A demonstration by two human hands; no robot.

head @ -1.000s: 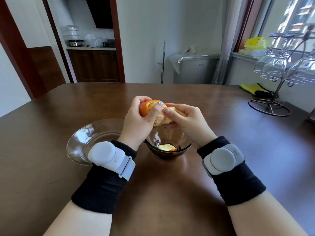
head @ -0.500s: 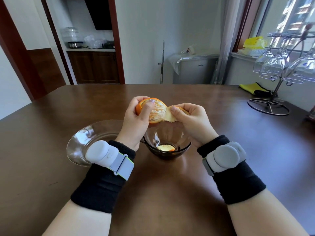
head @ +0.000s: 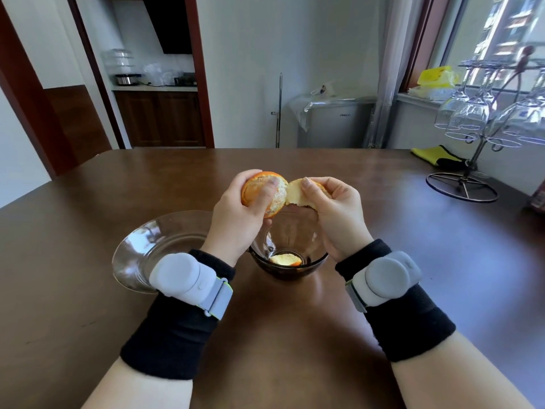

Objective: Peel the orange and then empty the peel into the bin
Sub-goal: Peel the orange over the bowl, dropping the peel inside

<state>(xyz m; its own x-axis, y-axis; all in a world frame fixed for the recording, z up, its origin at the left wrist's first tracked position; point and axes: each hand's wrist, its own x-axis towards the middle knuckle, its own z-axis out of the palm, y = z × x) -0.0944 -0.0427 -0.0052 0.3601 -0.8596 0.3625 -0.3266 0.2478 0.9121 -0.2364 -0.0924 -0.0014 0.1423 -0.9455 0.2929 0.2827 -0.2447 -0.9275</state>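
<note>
- The orange (head: 259,191) was held in the air above the table, just over the far rim of the small dark glass bowl (head: 290,268); part of its pale, pithy flesh was bared and the rest was covered in orange skin.
- The left hand (head: 239,219) gripped the orange, its fingers curled round the fruit and its thumb pressed across the bared face, so that the lower and far sides of the fruit were hidden.
- A flap of peel (head: 296,194), white side showing, stood out from the orange's right side; whether it was joined to the fruit at the base could not be made out.
- The right hand (head: 336,214) pinched that flap between thumb and bent fingers; the fingertips behind the peel were out of sight.
- One loose piece of peel (head: 285,259) lay in the bottom of the small bowl, partly blurred by the dark glass.
- A wider clear glass dish (head: 147,252) sat just left of the bowl, its near right part covered by the left wrist.
- Both wrists bore grey strapped devices over black cuffs.
- The brown table (head: 280,335) carried both vessels.
- At the far right a wire rack of hanging wine glasses (head: 483,119) was cut off by the frame edge.
</note>
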